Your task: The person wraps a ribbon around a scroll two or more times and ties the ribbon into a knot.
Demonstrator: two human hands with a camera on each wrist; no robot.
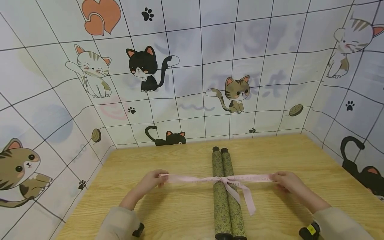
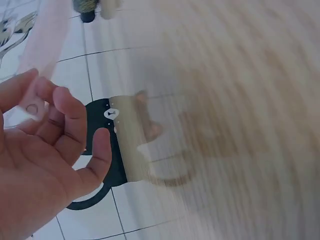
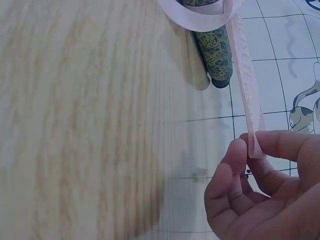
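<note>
Two slim scroll-like rolls, the left roll [image 1: 221,203] and the right roll [image 1: 235,210], lie side by side on the table, in dark-patterned green with black ends. A pink ribbon [image 1: 192,179] crosses them and is knotted on top, with two tails [image 1: 249,200] hanging to the right. My left hand [image 1: 150,181] pinches the ribbon out to the left, its other fingers loosely bent in the left wrist view. On the far right, my right hand [image 1: 289,181] pinches the opposite stretch of ribbon [image 3: 245,75] between thumb and fingertips. Between the hands the ribbon runs nearly straight.
The light wood table [image 1: 168,213] meets a wall covering [image 1: 186,83] with a grid and cartoon cats at the back and both sides. Black devices are on the wrists; the right device [image 1: 310,230] bears a yellow mark.
</note>
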